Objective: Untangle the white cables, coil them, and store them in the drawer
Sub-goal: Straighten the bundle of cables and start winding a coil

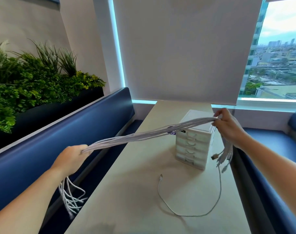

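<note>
A bundle of several white cables (143, 134) stretches in the air between my two hands. My left hand (71, 157) grips one end at the left, above the bench, and loose cable ends (71, 198) hang below it. My right hand (228, 125) grips the other end above a small white drawer unit (192, 149); plug ends (223, 157) dangle beneath that hand. One cable from the bundle trails down and loops on the table (191, 211). The unit's drawers look shut.
The beige table (127, 191) runs toward a window with a lowered blind (177, 48). Blue benches (51, 146) flank it on both sides. A planter with green plants (25, 78) stands behind the left bench.
</note>
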`<state>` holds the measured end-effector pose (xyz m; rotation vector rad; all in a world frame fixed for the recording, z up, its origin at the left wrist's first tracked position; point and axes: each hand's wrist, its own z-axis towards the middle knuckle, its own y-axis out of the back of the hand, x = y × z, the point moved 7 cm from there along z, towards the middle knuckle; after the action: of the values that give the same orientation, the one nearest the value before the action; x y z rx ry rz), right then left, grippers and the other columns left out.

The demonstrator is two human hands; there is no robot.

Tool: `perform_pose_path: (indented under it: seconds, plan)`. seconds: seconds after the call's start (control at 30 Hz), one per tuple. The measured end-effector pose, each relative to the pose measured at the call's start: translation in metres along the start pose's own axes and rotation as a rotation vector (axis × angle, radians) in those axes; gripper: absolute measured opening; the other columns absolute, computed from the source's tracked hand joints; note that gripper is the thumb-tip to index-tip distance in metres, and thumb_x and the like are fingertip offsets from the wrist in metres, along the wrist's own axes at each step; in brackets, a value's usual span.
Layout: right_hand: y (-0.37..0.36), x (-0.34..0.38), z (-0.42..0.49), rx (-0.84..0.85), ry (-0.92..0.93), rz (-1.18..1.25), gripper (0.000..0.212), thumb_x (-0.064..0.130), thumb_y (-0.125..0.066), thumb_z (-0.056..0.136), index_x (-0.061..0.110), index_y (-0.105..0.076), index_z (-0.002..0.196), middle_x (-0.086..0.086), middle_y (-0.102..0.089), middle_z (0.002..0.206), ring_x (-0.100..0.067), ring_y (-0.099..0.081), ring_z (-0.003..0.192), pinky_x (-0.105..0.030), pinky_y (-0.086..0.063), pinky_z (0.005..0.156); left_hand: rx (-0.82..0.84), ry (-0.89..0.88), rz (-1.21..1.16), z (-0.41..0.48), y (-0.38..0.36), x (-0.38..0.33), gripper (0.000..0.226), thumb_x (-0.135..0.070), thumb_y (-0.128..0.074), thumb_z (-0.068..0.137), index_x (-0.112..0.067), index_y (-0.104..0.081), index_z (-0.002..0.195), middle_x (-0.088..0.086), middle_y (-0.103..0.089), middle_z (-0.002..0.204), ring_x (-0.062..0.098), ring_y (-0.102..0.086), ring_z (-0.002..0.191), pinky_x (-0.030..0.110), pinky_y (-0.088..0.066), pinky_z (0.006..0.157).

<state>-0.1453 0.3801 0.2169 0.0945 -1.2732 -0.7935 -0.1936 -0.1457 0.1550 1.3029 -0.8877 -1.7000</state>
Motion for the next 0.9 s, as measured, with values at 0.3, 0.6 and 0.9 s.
perform_pose_path:
  seconds: [0.3, 0.6, 0.9]
  plan:
    - [-0.029, -0.065, -0.007, 0.091, -0.167, -0.111, 0.011, 0.007, -0.049, 0.086, 0.017, -0.047, 0.088, -0.009, -0.049, 0.067, -0.022, -0.041, 0.054, -0.027, -0.032, 0.051, -0.166, 0.017, -0.036, 0.023, 0.049, -0.046, 0.044, -0.032, -0.050, 0.098, -0.013, -0.038, 0.060, 0.004, -0.042, 0.054, 0.025, -0.041, 0.054, 0.033, -0.027, 0.053]
    - [-0.105, -0.144, -0.083, 0.717, -0.235, -0.565, 0.012, 0.017, -0.054, 0.091, 0.017, -0.045, 0.098, -0.012, -0.060, 0.095, -0.026, -0.058, 0.087, -0.039, -0.049, 0.085, -0.258, -0.205, 0.056, 0.027, 0.085, -0.150, 0.042, -0.026, -0.043, 0.098, -0.012, -0.039, 0.059, 0.007, -0.044, 0.056, 0.026, -0.039, 0.055, 0.037, -0.028, 0.053]
    - [-0.094, 0.062, -0.064, 0.613, 0.313, -0.355, 0.108, 0.035, -0.071, 0.081, 0.029, 0.011, 0.151, 0.001, 0.000, 0.160, -0.025, -0.001, 0.146, -0.041, -0.008, 0.116, -0.240, -0.251, 0.189, 0.021, 0.068, -0.203, 0.033, -0.027, -0.044, 0.096, -0.020, -0.050, 0.064, -0.001, -0.051, 0.063, 0.021, -0.045, 0.060, 0.031, -0.026, 0.051]
